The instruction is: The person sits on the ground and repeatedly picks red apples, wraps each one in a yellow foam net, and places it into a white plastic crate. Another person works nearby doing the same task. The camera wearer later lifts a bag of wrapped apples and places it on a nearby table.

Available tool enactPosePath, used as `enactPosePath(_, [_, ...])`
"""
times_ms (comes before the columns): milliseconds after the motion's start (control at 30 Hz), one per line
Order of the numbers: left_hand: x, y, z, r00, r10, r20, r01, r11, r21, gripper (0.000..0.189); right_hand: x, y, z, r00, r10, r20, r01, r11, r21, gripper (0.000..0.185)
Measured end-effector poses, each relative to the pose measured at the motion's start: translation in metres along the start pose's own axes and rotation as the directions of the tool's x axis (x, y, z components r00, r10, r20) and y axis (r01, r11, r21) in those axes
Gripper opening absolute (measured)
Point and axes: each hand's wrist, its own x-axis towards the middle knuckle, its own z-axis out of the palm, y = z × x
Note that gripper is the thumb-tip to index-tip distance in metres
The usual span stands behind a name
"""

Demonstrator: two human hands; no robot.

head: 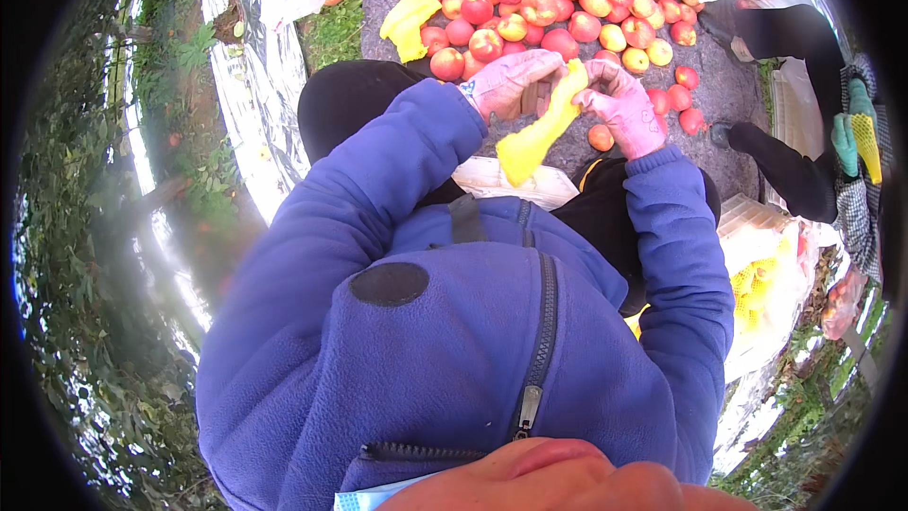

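My left hand [516, 84] and my right hand [626, 105] wear pink gloves and meet in front of my lap. Between them hangs a yellow foam net fruit sleeve [537, 135], its upper end pinched by the fingers of both hands. The sleeve looks narrow and flattened, and its lower end hangs free. Just beyond my hands lies a large heap of red and yellow apples [539, 7] on a grey cloth [738, 89]. A single apple [601, 137] rests close to my right hand. Another yellow foam sleeve [410, 25] lies at the heap's left edge.
A white tray [521, 181] sits between my legs. On the right, a plastic-lined crate [766, 284] contains yellow-sleeved fruit. Another person's green-gloved hand [845, 144] holds a yellow sleeve [865, 142]. Silver reflective film [255, 106] runs along the left.
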Motion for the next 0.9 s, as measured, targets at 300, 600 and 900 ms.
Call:
enactPosePath(300, [-0.097,0.054,0.053,0.949,0.315,0.019,-0.261,0.749,0.609,0.024,-0.041,-0.073,0.1,0.926,-0.328,-0.186,0.241,0.895,-0.376,0.025])
enactPosePath(600, [-0.159,0.07,0.047,0.879,0.4,0.258,-0.273,0.868,-0.415,0.041,-0.044,-0.086,0.184,0.934,-0.357,0.03,0.327,0.885,0.331,0.019])
enactPosePath(900, [-0.156,0.1,0.016,0.68,0.608,0.41,-0.48,0.792,-0.377,0.056,0.028,-0.066,0.203,0.979,-0.202,-0.031,0.203,0.949,0.242,0.033])
